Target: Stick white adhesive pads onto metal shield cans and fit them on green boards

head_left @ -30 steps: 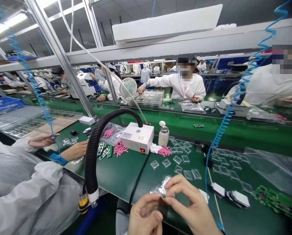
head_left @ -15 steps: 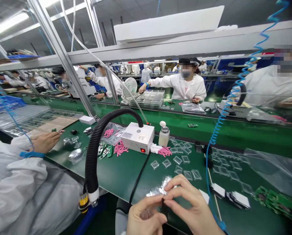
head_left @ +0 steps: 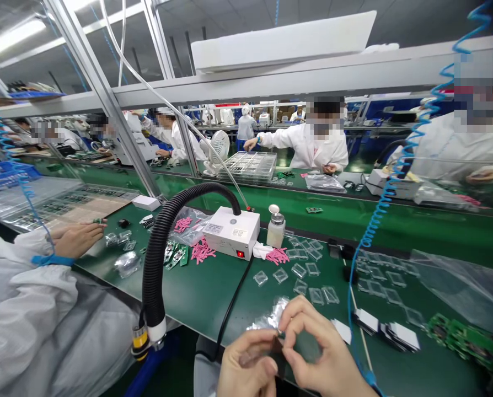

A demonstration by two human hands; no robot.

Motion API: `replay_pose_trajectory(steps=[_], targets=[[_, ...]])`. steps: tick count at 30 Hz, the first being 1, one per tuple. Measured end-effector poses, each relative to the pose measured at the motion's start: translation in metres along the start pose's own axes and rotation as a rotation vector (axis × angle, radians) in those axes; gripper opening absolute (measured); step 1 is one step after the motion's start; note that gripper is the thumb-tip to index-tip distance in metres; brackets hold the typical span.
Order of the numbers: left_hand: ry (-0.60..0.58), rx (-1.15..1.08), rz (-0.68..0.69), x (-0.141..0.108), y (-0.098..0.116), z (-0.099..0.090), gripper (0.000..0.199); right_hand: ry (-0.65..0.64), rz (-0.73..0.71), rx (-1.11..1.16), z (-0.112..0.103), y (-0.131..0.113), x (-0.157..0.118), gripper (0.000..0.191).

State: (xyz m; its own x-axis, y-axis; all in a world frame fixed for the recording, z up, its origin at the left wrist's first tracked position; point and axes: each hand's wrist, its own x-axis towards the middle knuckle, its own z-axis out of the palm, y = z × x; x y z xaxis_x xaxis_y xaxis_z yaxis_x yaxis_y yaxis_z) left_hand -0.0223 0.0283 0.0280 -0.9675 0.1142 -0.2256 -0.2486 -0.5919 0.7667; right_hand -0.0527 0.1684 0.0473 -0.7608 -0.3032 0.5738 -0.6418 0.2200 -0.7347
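Observation:
Near the front edge of the bench, my left hand (head_left: 246,365) pinches a small dark flat piece (head_left: 278,346), mostly hidden by the fingers, so its kind is unclear. My right hand (head_left: 319,344) meets it from the right, thumb and forefinger closed at the piece's upper edge; whether something thin is between those fingertips is too small to make out. Just behind the hands lies a crumpled heap of shiny clear film (head_left: 271,317). A white card (head_left: 341,331) lies beside my right hand.
Clear plastic frames (head_left: 280,275) are scattered behind my hands. A white box (head_left: 233,231) carries a black corrugated hose (head_left: 153,264). A dispenser bottle (head_left: 276,230) and pink strips (head_left: 203,251) stand nearby. Green circuit boards (head_left: 465,336) lie right; a co-worker's hands (head_left: 79,238) are left.
My right hand's fingers have curled and shifted slightly at the piece's top edge. The dark piece looks tilted differently. The co-worker across the bench has moved an outstretched hand slightly.

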Motion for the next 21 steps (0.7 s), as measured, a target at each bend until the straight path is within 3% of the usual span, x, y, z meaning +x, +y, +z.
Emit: replay_pose_trajectory(steps=[3, 6, 8, 11, 13, 15, 19, 21], targets=[[0.076, -0.198, -0.06, 0.003, 0.001, -0.004, 0.032, 0.084, 0.044, 0.045, 0.005, 0.013, -0.005, 0.019], [0.221, -0.369, -0.103, 0.004, 0.002, -0.012, 0.032, 0.085, 0.303, -0.084, 0.01, 0.041, -0.013, 0.026], [0.255, -0.409, -0.102, 0.002, 0.003, -0.019, 0.034, 0.036, 0.404, -0.196, 0.015, 0.062, -0.018, 0.019], [0.281, -0.413, -0.084, -0.003, 0.004, -0.028, 0.035, 0.033, 0.415, -0.311, 0.022, 0.079, -0.024, 0.012], [0.306, -0.401, -0.055, -0.007, 0.003, -0.033, 0.035, 0.062, 0.404, -0.372, 0.025, 0.075, -0.025, 0.012], [0.325, -0.369, -0.007, -0.01, 0.002, -0.037, 0.036, 0.014, 0.419, -0.327, 0.028, 0.059, -0.022, 0.019], [0.4, -0.209, 0.156, -0.013, -0.003, -0.045, 0.037, -0.321, 0.534, 0.084, 0.042, 0.018, -0.009, 0.044], [0.479, -0.145, 0.198, -0.015, -0.005, -0.051, 0.039, -0.4, 0.544, 0.2, 0.056, 0.004, -0.003, 0.053]])
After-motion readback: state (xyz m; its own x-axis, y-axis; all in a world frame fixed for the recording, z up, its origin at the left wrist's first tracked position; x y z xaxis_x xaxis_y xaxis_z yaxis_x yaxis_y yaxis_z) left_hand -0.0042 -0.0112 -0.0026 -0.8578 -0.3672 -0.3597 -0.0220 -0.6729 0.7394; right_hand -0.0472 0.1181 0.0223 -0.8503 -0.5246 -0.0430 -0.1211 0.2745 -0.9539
